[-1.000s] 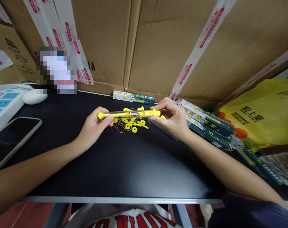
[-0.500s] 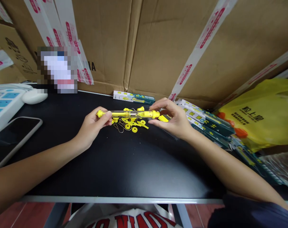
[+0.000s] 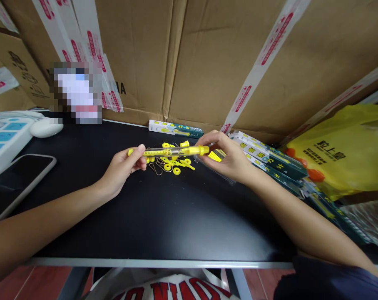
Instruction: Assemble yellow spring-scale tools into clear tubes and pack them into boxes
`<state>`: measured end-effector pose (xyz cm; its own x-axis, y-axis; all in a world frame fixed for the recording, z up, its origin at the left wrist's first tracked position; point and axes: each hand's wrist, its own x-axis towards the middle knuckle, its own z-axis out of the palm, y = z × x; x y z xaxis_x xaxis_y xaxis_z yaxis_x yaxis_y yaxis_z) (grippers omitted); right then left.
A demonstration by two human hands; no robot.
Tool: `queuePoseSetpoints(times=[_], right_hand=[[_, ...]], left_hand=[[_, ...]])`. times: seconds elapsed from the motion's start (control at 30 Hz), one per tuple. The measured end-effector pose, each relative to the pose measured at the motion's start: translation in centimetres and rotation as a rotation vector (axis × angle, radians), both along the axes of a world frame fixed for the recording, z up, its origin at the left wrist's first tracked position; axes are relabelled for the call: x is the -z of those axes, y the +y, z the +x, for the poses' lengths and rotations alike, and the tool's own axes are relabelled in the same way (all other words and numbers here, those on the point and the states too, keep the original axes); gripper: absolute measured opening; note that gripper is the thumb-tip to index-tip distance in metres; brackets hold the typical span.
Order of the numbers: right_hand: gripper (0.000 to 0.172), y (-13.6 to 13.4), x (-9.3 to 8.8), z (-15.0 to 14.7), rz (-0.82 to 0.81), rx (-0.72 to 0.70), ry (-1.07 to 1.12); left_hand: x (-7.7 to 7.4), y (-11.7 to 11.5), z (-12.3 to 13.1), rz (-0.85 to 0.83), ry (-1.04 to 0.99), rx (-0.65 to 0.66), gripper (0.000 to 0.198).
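A long yellow and clear pen-shaped tool lies level between my two hands above the black table. My left hand pinches its left end with thumb and fingers closed. At the other end my right hand grips the yellow cap, fingers curled round it. Under the tool lies a small heap of yellow rings, clips and wire hooks.
Green and white product boxes are stacked at the right; one more box lies by the cardboard cartons. A yellow plastic bag sits far right. A phone, a power strip and a white mouse lie at the left.
My left thumb has slid up over the tool's left end. The right hand has shifted its grip on the yellow cap; the tool stays almost in place.
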<state>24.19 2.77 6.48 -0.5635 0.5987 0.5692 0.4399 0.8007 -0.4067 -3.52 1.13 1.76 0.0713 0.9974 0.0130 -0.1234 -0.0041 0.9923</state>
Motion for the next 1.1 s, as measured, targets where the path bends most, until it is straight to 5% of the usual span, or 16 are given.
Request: queuePoseSetpoints(times=[0.13,0.37,0.8,0.97,1.1], right_hand=[[0.044,-0.2,-0.15,0.09,-0.084,-0.008,-0.028],[0.016,0.07,-0.36,0.14,-0.062,0.022,-0.108],[0.017,-0.2,-0.49,0.11,0.009,-0.012,-0.016],[0.035,-0.43,-0.7,0.1,-0.057,0.004,0.017],[0.021,-0.38,-0.94,0.14,-0.093,0.025,-0.068]], left_hand=[[0.06,0.06,0.06,-0.015,-0.028,-0.013,0.047],[-0.03,-0.06,0.08,-0.001,-0.042,-0.022,0.045],[-0.11,-0.14,0.02,0.089,-0.026,-0.006,0.037],[-0.12,-0.08,0.02,0.126,-0.044,-0.006,0.034],[0.04,0.02,-0.03,0.179,-0.049,0.001,0.031]])
